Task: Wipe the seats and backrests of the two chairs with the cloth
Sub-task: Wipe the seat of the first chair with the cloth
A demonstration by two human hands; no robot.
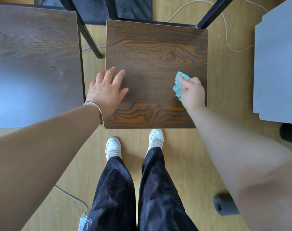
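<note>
With the left hand [107,90] lying flat, fingers spread, on the seat [155,52] and the right hand [192,94] pinching the bunched teal cloth [179,85] beside its thumb, the wipe likely goes best by flattening the cloth and sweeping overlapping strokes toward the left hand.

- Bright, even, diffuse light. The floor [225,80] is well exposed, with no hard shadows.
- Pale bluish glare patch on the left seat [16,97] near the frame's left edge washes out the grain there.
- Centre seat [155,52]: grain sharp, only a faint soft shadow beside the left hand [105,92].
- Wide-angle distortion stretches and enlarges the forearms toward the lower corners, where detail is soft.
</note>
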